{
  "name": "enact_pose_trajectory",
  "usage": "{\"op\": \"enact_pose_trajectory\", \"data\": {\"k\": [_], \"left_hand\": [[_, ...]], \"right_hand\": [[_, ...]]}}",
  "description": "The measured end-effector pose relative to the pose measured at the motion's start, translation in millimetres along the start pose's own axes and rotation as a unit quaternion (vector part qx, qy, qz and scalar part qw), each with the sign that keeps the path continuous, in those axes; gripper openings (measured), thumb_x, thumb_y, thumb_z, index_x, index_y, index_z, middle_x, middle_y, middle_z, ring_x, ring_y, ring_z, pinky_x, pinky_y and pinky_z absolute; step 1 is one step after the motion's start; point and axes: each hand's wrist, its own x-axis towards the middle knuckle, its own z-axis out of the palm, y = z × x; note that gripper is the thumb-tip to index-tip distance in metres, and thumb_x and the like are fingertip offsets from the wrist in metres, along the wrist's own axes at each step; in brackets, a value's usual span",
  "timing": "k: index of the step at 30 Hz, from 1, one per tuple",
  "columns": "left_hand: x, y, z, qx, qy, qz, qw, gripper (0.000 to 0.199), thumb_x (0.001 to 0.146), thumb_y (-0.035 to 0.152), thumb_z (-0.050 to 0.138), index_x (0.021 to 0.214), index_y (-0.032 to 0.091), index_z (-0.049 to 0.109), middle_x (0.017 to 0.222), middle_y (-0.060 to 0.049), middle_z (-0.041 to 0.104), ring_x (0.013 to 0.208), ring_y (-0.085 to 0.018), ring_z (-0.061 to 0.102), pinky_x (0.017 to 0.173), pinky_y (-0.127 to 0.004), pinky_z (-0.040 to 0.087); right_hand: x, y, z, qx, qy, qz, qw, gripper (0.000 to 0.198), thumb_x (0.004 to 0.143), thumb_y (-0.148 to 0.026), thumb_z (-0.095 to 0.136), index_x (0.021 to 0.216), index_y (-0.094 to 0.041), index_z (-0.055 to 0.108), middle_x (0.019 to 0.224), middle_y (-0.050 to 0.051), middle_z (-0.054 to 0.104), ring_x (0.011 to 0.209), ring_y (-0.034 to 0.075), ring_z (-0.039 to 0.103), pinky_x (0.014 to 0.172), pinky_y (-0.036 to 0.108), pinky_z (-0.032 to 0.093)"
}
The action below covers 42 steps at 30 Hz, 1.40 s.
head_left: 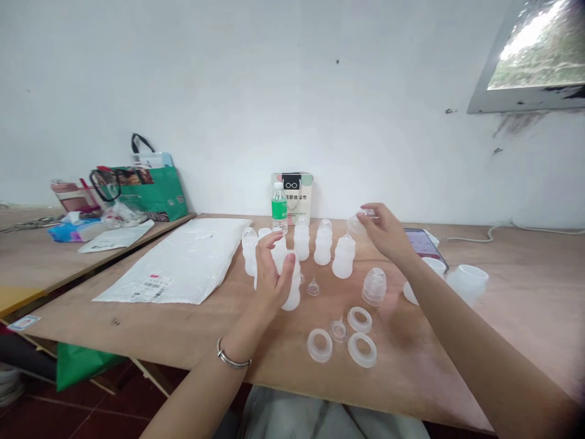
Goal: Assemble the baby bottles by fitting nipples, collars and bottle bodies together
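Observation:
My left hand (273, 275) is raised among white baby bottles on the left, thumb and fingers apart and holding nothing that I can see. It partly hides a bottle (291, 297) right beside it. Between the fingers of my right hand (381, 230) is a clear plastic cap (357, 224), blurred and partly covered. Just below it stands a baby bottle (343, 261) with a teat on top. More bottles (323, 245) with clear caps stand behind. Nearer me lie loose teats (339, 330), translucent collar rings (319, 346) and a stack of clear caps (374, 286).
A white plastic mailer (173, 259) covers the table's left part. A water bottle (280, 207) and a paper bag (301, 196) stand by the wall. Right of my right forearm are open white bottles (468, 283) and a phone (423, 242). A green bag (159, 192) sits on the left table.

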Motion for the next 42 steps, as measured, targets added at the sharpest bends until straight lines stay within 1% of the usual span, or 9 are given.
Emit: {"op": "enact_pose_trajectory", "data": {"k": [4,9,16,21,31,36,39,41,42], "left_hand": [[0.9,-1.1,-1.4,-0.001,-0.008,-0.006,1.0,0.034,0.093,0.04,0.04,0.122,0.021,0.04,0.122,-0.011,0.05,0.115,-0.022,0.048,0.094,-0.041,0.041],[-0.3,-3.3,0.5,-0.003,-0.022,-0.013,1.0,0.032,0.093,0.041,0.039,0.12,0.022,0.041,0.122,-0.011,0.05,0.115,-0.022,0.047,0.094,-0.039,0.042],[-0.5,-1.0,1.8,-0.006,-0.042,-0.029,0.999,0.031,0.093,0.04,0.039,0.117,0.021,0.044,0.118,-0.01,0.052,0.112,-0.02,0.049,0.093,-0.038,0.043],[-0.5,-1.1,4.1,-0.009,-0.064,-0.039,0.997,0.03,0.094,0.04,0.038,0.115,0.021,0.045,0.116,-0.01,0.053,0.111,-0.02,0.05,0.092,-0.037,0.043],[-0.8,-2.3,4.4,-0.012,-0.092,-0.062,0.994,0.029,0.093,0.039,0.039,0.114,0.02,0.046,0.113,-0.01,0.055,0.109,-0.02,0.052,0.095,-0.039,0.041],[0.2,-1.7,5.0,0.011,-0.087,-0.025,0.996,0.028,0.091,0.036,0.045,0.114,0.021,0.044,0.114,-0.01,0.055,0.11,-0.021,0.052,0.094,-0.039,0.043],[1.2,1.2,3.7,0.039,-0.056,0.026,0.997,0.026,0.09,0.033,0.046,0.114,0.021,0.044,0.119,-0.011,0.052,0.115,-0.022,0.049,0.097,-0.043,0.041],[1.4,5.5,-0.1,0.065,-0.028,0.059,0.996,0.025,0.09,0.03,0.047,0.113,0.021,0.045,0.121,-0.012,0.051,0.117,-0.023,0.048,0.1,-0.046,0.039],[1.3,8.2,-2.8,0.075,-0.01,0.077,0.994,0.024,0.089,0.028,0.047,0.112,0.021,0.045,0.122,-0.013,0.05,0.118,-0.023,0.048,0.101,-0.047,0.039]], "right_hand": [[8.3,9.8,15.8,-0.078,-0.102,-0.003,0.992,0.033,0.084,-0.044,0.053,0.108,-0.023,0.058,0.086,0.005,0.068,0.079,0.021,0.062,0.073,0.035,0.047],[2.5,23.1,24.7,-0.101,-0.139,-0.004,0.985,0.034,0.083,-0.041,0.054,0.11,-0.021,0.059,0.092,0.008,0.069,0.082,0.022,0.064,0.074,0.036,0.048],[3.6,32.8,31.3,-0.104,-0.14,-0.021,0.984,0.033,0.084,-0.038,0.053,0.11,-0.019,0.06,0.099,0.01,0.069,0.09,0.023,0.063,0.082,0.038,0.047],[-0.7,40.1,35.7,-0.099,-0.124,-0.009,0.987,0.039,0.084,-0.042,0.052,0.115,-0.019,0.057,0.099,0.01,0.069,0.087,0.023,0.064,0.08,0.038,0.048],[-15.8,28.0,36.5,-0.074,-0.122,0.002,0.99,0.045,0.085,-0.043,0.049,0.124,-0.019,0.051,0.102,0.01,0.067,0.084,0.023,0.064,0.077,0.038,0.049],[-8.6,32.0,35.9,-0.085,-0.131,0.011,0.988,0.047,0.083,-0.043,0.053,0.124,-0.02,0.053,0.103,0.011,0.068,0.09,0.027,0.064,0.081,0.043,0.049],[-5.4,30.0,33.7,-0.088,-0.132,0.018,0.987,0.063,0.079,-0.049,0.058,0.133,-0.019,0.045,0.114,0.014,0.064,0.104,0.031,0.06,0.089,0.046,0.046],[-9.3,23.3,30.1,-0.073,-0.101,0.015,0.992,0.074,0.078,-0.053,0.059,0.139,-0.017,0.037,0.127,0.017,0.057,0.117,0.032,0.053,0.095,0.047,0.042],[-13.8,18.3,27.5,-0.059,-0.071,0.004,0.996,0.073,0.079,-0.054,0.057,0.138,-0.016,0.036,0.131,0.018,0.054,0.121,0.032,0.051,0.097,0.047,0.041]]}}
